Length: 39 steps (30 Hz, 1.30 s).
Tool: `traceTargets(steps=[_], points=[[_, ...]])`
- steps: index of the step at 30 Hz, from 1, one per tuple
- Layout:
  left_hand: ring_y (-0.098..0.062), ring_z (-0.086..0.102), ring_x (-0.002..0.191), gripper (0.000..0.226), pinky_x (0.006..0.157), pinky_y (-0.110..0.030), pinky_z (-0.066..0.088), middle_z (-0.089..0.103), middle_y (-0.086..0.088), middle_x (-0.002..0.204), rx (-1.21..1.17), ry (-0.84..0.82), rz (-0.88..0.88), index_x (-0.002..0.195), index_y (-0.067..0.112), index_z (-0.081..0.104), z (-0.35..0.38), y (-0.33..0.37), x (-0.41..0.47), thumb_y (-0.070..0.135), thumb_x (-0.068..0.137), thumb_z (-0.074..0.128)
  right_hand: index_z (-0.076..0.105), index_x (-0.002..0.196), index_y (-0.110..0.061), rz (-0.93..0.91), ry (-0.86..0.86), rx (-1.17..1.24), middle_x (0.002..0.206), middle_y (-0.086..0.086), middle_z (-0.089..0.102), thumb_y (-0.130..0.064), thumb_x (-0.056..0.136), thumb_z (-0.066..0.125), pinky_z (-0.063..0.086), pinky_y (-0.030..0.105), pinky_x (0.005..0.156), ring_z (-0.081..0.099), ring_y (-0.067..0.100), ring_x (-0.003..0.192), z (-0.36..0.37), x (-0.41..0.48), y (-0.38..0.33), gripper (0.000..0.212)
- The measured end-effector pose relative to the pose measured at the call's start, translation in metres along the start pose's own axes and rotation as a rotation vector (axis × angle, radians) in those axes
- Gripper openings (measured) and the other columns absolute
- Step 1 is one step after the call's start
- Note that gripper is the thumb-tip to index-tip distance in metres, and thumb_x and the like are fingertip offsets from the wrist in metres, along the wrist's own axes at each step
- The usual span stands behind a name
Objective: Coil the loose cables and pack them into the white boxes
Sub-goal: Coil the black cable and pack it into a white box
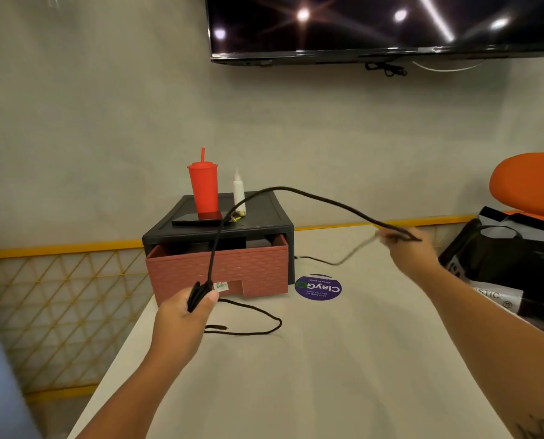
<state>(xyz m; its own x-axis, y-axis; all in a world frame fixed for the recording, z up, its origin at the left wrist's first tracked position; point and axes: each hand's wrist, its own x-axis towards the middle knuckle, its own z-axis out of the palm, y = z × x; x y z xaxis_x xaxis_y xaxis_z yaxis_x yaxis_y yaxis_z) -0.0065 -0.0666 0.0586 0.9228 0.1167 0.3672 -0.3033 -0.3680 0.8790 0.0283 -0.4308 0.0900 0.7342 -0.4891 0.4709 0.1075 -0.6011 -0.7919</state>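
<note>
A long black cable (296, 189) arcs through the air between my hands above the white table (312, 375). My left hand (182, 312) grips a small bunch of folded loops of it near the pink drawer. Its loose tail (264, 327) lies in a curve on the table just right of that hand. My right hand (410, 248) pinches the cable farther along, raised at the right, and is blurred. From that hand the cable drops down to the table behind the drawer unit. No white box is in view.
A black drawer unit (264, 217) with a pulled-out pink drawer (217, 270) stands at the table's far side. It carries a red cup (203, 188), a white bottle (239, 191) and a phone (198, 220). A purple sticker (318, 287) lies beside it. Black bags (502, 255) sit at the right.
</note>
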Motion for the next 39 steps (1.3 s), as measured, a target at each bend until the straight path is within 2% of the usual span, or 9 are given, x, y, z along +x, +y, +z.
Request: traceTargets(steps=[3,6,10,13,16,24,27,31,39], points=[[-0.016,0.043,0.059,0.024,0.056,-0.027,0.033,0.048,-0.004,0.062,0.078,-0.05,0.032,0.076,0.002,0.06,0.003,-0.004,-0.001,0.022,0.089,0.061,0.04,0.14,-0.01,0.238,-0.393,-0.47,0.114,0.014,0.057,-0.005,0.095,0.037,0.043,0.022,0.071,0.056,0.021,0.083,-0.007,-0.017,0.051,0.045],[-0.011,0.044,0.054,0.022,0.05,-0.022,0.032,0.048,0.003,0.057,0.172,-0.107,0.079,0.067,0.016,0.057,0.009,-0.002,-0.004,0.022,0.088,0.061,0.009,0.149,-0.012,0.351,-0.453,-0.689,0.079,0.002,0.047,-0.002,0.095,0.031,0.039,0.022,0.069,0.045,0.013,0.066,-0.013,-0.022,0.074,0.06],[-0.012,0.045,0.051,0.025,0.054,-0.026,0.038,0.047,0.004,0.055,0.296,-0.193,0.121,0.067,0.013,0.058,0.024,-0.003,-0.005,0.026,0.088,0.061,0.05,0.131,-0.006,0.327,-0.248,-0.104,0.086,-0.002,0.051,-0.013,0.095,0.047,0.036,0.028,0.075,0.043,0.011,0.069,-0.009,-0.024,0.038,0.037],[-0.013,0.047,0.051,0.033,0.055,-0.03,0.042,0.047,0.007,0.053,0.315,-0.23,0.126,0.058,0.023,0.05,0.04,-0.003,-0.007,0.027,0.088,0.061,0.07,0.098,-0.019,0.113,-0.601,0.111,0.089,-0.002,0.064,-0.03,0.093,0.05,0.034,0.022,0.057,0.044,0.011,0.061,-0.002,-0.057,-0.035,0.023],[-0.014,0.05,0.058,0.021,0.053,-0.026,0.036,0.053,0.006,0.061,0.401,-0.28,0.139,0.073,0.02,0.061,0.054,0.002,-0.011,0.032,0.089,0.058,0.065,0.064,-0.031,-0.249,-0.887,-0.241,0.069,-0.011,0.062,-0.031,0.091,0.056,0.039,0.017,0.058,0.051,0.002,0.059,0.015,-0.09,-0.08,0.028],[-0.006,0.058,0.071,0.01,0.063,-0.022,0.05,0.058,0.013,0.077,0.349,-0.399,0.08,0.082,0.023,0.06,0.041,-0.001,-0.015,0.03,0.081,0.068,0.058,0.115,-0.005,-0.322,-0.633,-1.027,0.118,0.012,0.051,-0.01,0.094,0.04,0.044,0.031,0.085,0.055,0.028,0.105,0.044,-0.077,-0.008,0.028],[-0.005,0.048,0.058,0.014,0.053,-0.012,0.036,0.053,0.009,0.066,0.312,-0.401,0.109,0.077,0.014,0.062,0.032,-0.003,-0.015,0.025,0.084,0.066,0.052,0.103,-0.01,-0.154,-0.637,-0.958,0.122,0.012,0.048,0.0,0.092,0.036,0.042,0.03,0.09,0.051,0.028,0.113,0.036,-0.071,0.029,0.021],[-0.01,0.042,0.055,0.028,0.053,-0.015,0.033,0.047,0.0,0.061,0.197,-0.382,0.087,0.082,-0.001,0.061,0.025,0.0,-0.016,0.026,0.089,0.061,0.044,0.136,-0.01,-0.128,-0.681,-0.801,0.123,0.006,0.044,0.003,0.089,0.037,0.037,0.026,0.1,0.043,0.023,0.122,0.041,-0.073,0.038,0.049],[-0.006,0.016,0.032,0.026,0.037,-0.019,0.025,0.019,0.008,0.037,-0.691,-0.459,-0.308,0.063,0.009,0.04,0.022,0.022,-0.028,0.023,0.079,0.056,0.051,0.129,-0.03,-0.181,-0.896,0.224,0.122,-0.008,0.057,-0.026,0.092,0.056,0.038,0.024,0.103,0.052,0.007,0.115,0.065,-0.132,-0.077,0.038]])
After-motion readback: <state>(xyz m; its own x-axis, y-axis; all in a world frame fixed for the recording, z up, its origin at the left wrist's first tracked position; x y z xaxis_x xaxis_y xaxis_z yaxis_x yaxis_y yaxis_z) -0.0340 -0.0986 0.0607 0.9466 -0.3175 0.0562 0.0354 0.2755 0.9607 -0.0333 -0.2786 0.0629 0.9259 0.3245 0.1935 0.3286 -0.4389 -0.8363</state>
